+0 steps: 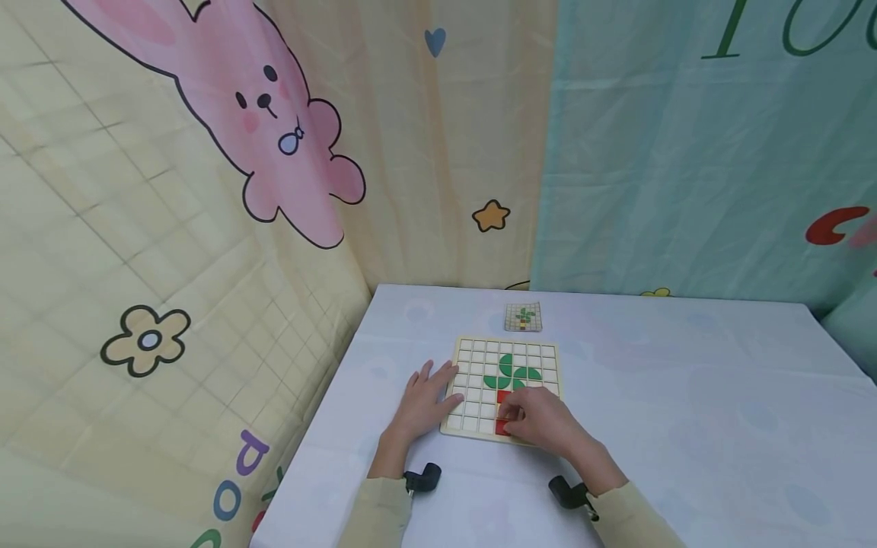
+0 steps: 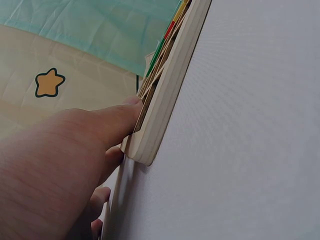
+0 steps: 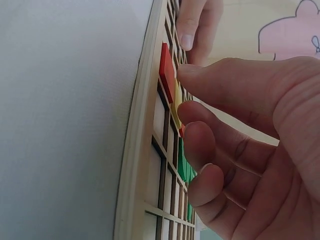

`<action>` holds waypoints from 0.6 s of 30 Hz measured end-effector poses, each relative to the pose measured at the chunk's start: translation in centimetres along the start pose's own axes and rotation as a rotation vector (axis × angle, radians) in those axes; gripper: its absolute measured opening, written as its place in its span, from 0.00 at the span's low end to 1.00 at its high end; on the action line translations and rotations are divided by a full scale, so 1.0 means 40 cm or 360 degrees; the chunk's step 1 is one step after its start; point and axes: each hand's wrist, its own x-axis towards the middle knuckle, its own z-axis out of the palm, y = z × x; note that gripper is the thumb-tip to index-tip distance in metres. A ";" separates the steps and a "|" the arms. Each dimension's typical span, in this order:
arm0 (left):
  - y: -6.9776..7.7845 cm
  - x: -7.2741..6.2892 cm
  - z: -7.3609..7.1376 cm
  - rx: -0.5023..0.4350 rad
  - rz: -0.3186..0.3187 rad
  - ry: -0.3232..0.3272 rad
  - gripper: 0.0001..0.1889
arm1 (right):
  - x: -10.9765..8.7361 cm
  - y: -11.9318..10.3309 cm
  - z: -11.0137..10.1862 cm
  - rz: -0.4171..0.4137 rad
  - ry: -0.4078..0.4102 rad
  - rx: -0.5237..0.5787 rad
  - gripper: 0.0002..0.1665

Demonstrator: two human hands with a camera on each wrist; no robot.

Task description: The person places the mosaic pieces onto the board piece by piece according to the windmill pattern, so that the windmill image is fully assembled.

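Note:
A pale wooden grid board [image 1: 473,411] lies on the table. Green quarter-round tiles [image 1: 527,373] sit in its middle cells, with a red tile [image 1: 504,396], a yellow tile [image 3: 177,102] and another red tile [image 3: 167,70] in a column below. My right hand [image 1: 544,418] is over that column. Its thumb and bent fingers are at the tiles, a gap between thumb and forefinger; nothing is visibly pinched. The lower red tile stands a little proud of the grid. My left hand [image 1: 421,407] rests at the board's left edge, thumb on the rim, fingers spread.
Beyond the board lies a small pattern card [image 1: 524,317] showing a similar green, red and yellow figure on a grid. A white cloth covers the table [image 1: 685,426]. Printed curtains [image 1: 438,152] hang behind and to the left of it.

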 end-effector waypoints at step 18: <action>0.008 0.006 0.001 0.0004 0.0009 0.0017 0.33 | -0.030 0.028 -0.088 0.0215 0.0125 0.0060 0.07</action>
